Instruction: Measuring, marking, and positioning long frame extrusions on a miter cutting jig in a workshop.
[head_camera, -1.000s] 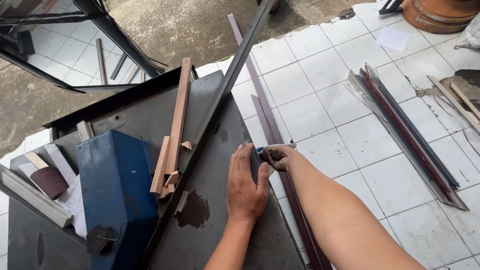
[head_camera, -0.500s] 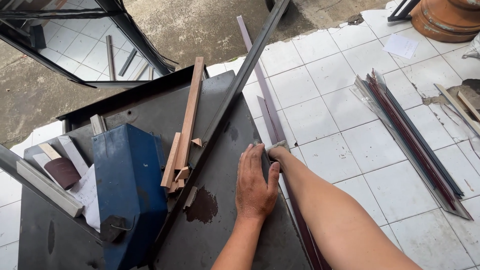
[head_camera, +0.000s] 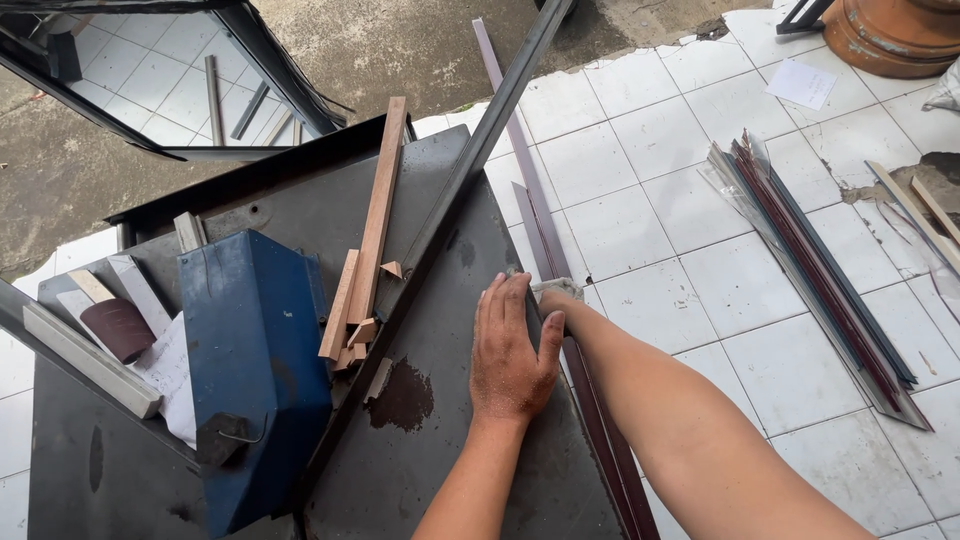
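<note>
My left hand (head_camera: 512, 352) lies flat, palm down, on the dark metal table (head_camera: 450, 470) close to its right edge, holding nothing. My right forearm comes in from the lower right, and my right hand (head_camera: 556, 303) is tucked at the table's edge, mostly hidden behind the left hand. A small pale thing (head_camera: 556, 287) shows at its fingertips; I cannot tell what it is or whether it is gripped. Long maroon strips (head_camera: 540, 225) run along the table's edge just under both hands. A long dark metal bar (head_camera: 455, 185) crosses the table diagonally, left of my left hand.
On the table stand a blue metal box (head_camera: 255, 360), wooden strips and offcuts (head_camera: 375, 225), a sandpaper roll (head_camera: 117, 327) and pale bars (head_camera: 85, 360). A bundle of metal profiles (head_camera: 810, 275) lies on the white tiled floor. A terracotta pot (head_camera: 890, 35) stands at the far right, a dark frame (head_camera: 270, 65) at the upper left.
A second ago both hands met at the table's edge around a small dark object. Now my left hand lies flat, covering the right, and the dark object is out of sight.
</note>
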